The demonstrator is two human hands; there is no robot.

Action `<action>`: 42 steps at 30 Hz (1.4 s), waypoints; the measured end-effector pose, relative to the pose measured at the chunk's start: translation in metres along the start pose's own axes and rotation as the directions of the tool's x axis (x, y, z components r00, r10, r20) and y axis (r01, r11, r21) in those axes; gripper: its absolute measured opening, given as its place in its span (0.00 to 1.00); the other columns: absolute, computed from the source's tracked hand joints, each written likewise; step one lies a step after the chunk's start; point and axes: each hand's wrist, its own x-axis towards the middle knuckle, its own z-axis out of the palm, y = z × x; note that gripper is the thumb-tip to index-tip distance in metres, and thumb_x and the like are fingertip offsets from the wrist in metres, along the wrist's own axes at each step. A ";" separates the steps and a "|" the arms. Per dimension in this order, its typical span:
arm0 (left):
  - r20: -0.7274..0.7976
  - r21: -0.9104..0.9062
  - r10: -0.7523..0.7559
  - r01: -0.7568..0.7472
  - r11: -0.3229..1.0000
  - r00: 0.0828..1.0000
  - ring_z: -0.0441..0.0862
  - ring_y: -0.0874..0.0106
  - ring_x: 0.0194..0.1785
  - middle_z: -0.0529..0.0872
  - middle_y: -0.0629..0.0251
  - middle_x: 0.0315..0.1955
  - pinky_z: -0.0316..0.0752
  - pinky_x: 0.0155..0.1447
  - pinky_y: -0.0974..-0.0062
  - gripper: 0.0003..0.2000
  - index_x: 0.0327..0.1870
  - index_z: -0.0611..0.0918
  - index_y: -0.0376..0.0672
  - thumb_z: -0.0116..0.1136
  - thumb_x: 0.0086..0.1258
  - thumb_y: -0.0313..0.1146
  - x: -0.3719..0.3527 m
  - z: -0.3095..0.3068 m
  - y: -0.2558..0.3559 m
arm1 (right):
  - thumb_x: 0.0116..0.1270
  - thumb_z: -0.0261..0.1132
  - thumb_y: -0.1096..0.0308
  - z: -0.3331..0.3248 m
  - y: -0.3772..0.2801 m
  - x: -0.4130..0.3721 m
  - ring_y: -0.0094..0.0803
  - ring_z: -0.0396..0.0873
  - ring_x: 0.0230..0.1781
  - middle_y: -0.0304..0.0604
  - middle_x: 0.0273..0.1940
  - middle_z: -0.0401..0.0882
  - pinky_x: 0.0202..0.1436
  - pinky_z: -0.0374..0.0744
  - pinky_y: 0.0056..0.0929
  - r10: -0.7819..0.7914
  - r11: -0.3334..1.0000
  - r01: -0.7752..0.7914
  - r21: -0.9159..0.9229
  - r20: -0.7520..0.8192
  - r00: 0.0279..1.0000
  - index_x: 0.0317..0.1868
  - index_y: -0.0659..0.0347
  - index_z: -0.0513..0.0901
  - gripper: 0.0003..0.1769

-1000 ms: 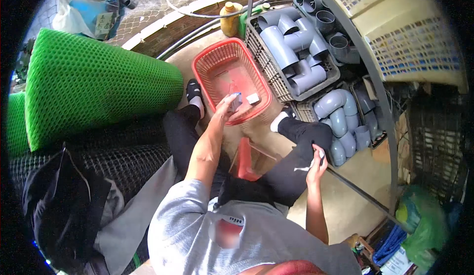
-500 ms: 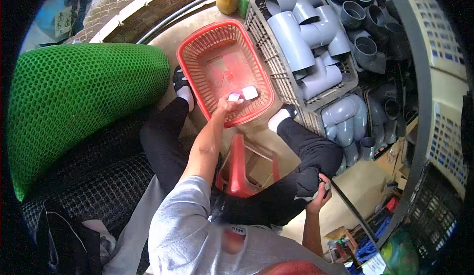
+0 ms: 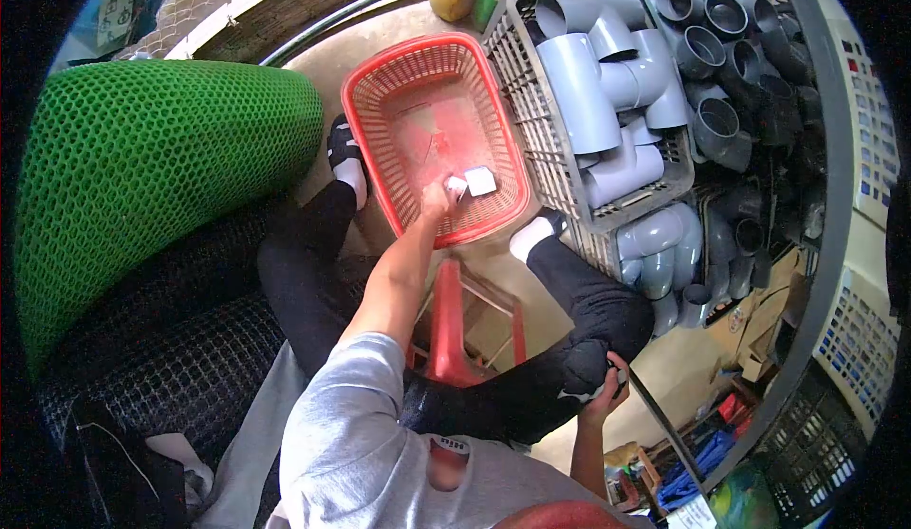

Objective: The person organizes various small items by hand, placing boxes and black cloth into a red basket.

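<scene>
My left hand (image 3: 436, 201) reaches down into a red plastic basket (image 3: 358, 102), its fingers closed on a small white piece (image 3: 456, 187). Right beside it, a larger square white piece (image 3: 481, 181) lies on the basket floor. My right hand (image 3: 612, 389) rests by my right knee, fingers curled around a dark thing with a whitish edge (image 3: 581, 377); what it is I cannot tell.
A crate (image 3: 531, 121) of grey pipe fittings (image 3: 579, 92) stands right of the basket, with dark fittings (image 3: 700, 50) beyond. At left lies a roll of green mesh (image 3: 180, 149) above black mesh (image 3: 209, 349). A red stool (image 3: 448, 330) sits between my legs.
My left hand stays low in the basket, its fingers drawn in a little around the small white piece. My right hand remains by the knee. The view has shifted slightly.
</scene>
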 end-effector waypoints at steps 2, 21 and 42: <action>-0.031 0.005 0.001 -0.001 1.000 1.000 0.88 0.53 0.58 0.90 0.47 0.53 0.82 0.62 0.59 0.31 0.72 0.79 0.51 0.71 0.66 0.39 -0.003 0.002 0.004 | 0.77 0.56 0.59 0.000 0.000 0.002 0.39 0.79 0.55 0.49 0.51 0.84 0.66 0.73 0.39 -0.013 1.000 0.014 -0.016 0.017 1.000 0.51 0.68 0.85 0.20; 0.254 0.334 0.255 -0.332 0.882 0.933 0.81 0.46 0.62 0.77 0.46 0.63 0.81 0.64 0.53 0.34 0.66 0.78 0.50 0.74 0.53 0.30 -0.015 -0.032 0.015 | 0.78 0.55 0.62 0.010 -0.009 -0.004 0.38 0.79 0.54 0.47 0.49 0.84 0.66 0.73 0.39 -0.093 0.995 0.096 -0.036 0.075 0.993 0.50 0.68 0.85 0.19; -0.142 0.232 0.180 -0.144 0.962 0.973 0.84 0.45 0.59 0.82 0.47 0.56 0.81 0.60 0.48 0.35 0.68 0.73 0.46 0.74 0.60 0.46 -0.056 -0.052 0.077 | 0.80 0.56 0.61 0.010 -0.013 0.000 0.39 0.80 0.56 0.49 0.52 0.85 0.67 0.73 0.38 -0.138 0.990 0.136 0.027 0.063 0.988 0.53 0.70 0.85 0.19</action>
